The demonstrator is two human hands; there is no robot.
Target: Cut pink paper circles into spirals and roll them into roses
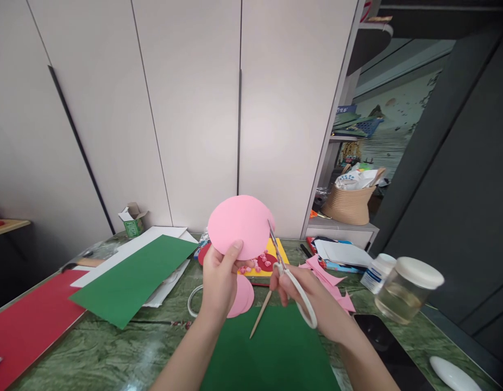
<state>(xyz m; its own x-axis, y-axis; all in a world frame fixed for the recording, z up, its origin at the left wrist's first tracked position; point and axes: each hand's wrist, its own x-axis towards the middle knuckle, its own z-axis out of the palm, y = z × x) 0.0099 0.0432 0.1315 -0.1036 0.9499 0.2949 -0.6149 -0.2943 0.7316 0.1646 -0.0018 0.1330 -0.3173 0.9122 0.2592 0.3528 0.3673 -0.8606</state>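
Left hand (pixel 225 274): pinched the lower edge of the pink paper disc (pixel 240 224), thumb pressed on the near face, fingers curled behind.
Right hand (pixel 302 288): grasped the white-handled scissors (pixel 281 266), fingers wrapped about the handle loops.
Pink paper disc: stood nearly upright above the green-patterned table (pixel 92 350), in front of the pale cabinet doors (pixel 194 108).
White-handled scissors: slanted up to the left, blades overlapping the disc's right edge; could not tell whether biting into paper.
Pink disc pile (pixel 244 296): lay overlapping just right of the left wrist, at the far edge of the near green sheet (pixel 268 353).
Pointed wooden stick (pixel 260 316): lay aslant, mostly over the near green sheet.
Pink offcuts (pixel 327 278): lay heaped beyond the right hand.
Yellow sheet (pixel 282 247): lay behind the disc, bearing small pink pieces (pixel 257 264).
Left side: held a red sheet (pixel 35 320) and, farther right, a second green sheet (pixel 137 279) over white sheets (pixel 153 234).
Right side: held a white-lidded clear jar (pixel 404 296) beside a white tub (pixel 377 272).
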